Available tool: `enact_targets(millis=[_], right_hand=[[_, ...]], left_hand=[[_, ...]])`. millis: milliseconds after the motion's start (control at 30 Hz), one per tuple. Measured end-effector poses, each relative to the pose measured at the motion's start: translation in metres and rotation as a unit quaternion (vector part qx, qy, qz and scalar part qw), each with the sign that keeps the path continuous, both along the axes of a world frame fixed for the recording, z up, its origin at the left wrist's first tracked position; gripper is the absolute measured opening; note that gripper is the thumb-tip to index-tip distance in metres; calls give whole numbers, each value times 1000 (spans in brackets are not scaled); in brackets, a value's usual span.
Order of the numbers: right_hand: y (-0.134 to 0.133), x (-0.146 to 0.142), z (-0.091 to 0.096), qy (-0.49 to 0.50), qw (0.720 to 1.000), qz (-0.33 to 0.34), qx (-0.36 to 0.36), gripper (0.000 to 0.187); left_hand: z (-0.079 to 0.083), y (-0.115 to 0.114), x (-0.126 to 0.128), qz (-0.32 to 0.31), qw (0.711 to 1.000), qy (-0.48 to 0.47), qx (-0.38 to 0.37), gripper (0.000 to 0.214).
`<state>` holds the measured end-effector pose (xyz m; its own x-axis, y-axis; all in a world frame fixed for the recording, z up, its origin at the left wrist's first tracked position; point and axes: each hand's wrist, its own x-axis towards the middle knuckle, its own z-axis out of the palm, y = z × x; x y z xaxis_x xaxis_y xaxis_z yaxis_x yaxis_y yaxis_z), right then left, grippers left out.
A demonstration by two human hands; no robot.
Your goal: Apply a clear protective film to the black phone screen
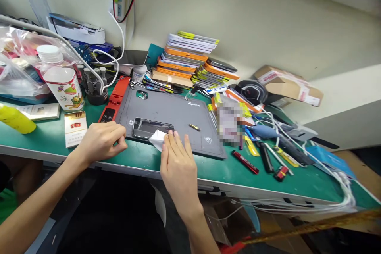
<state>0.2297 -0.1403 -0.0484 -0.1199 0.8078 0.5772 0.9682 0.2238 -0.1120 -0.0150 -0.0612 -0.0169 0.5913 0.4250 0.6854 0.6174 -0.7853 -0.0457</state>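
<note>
A phone (145,127) with a dark, glossy face lies flat on a grey work mat (175,107). My right hand (180,166) is over its right end, fingers stretched forward and close together. A white tissue (157,139) sticks out from beneath those fingers and the thumb, touching the phone. My left hand (105,141) is closed in a fist at the mat's front left corner, just left of the phone. What its fingers may hold is hidden. A small dark and gold part (194,127) rests on the mat right of the phone.
A red tool with buttons (114,101) borders the mat's left side. A cigarette pack (75,127) and a printed cup (64,89) stand farther left. Stacked orange and white boxes (184,57) rise behind. Screwdrivers, a red pen-like tool (245,162) and cables crowd the right.
</note>
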Motion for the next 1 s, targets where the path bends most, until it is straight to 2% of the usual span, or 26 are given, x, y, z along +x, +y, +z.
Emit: enact_targets(millis=[167,300,400,600,800,1000], right_hand=[[-7,14,0,7,1000,13,-3,42],[1,26,-3,37,999,2,-25,44],[6,25,-7,44,999,-8,-25,46],[-3,23,-12,39,999,-5,-23,46],[7,26,-11,45,999,1,-29,48],[-6,31,-15,36,999,9,-21,47]], left_hand=[[-1,1,-1,-1,1000,15,4,23],[-2,1,0,3,1000,17,8,21],[-2,1,1,9,1000,12,8,21],[-3,0,3,1,1000,13,3,22],[-5,0,3,10,1000,7,1,22],[-7,-1,5,-3,1000,10,-2,22]])
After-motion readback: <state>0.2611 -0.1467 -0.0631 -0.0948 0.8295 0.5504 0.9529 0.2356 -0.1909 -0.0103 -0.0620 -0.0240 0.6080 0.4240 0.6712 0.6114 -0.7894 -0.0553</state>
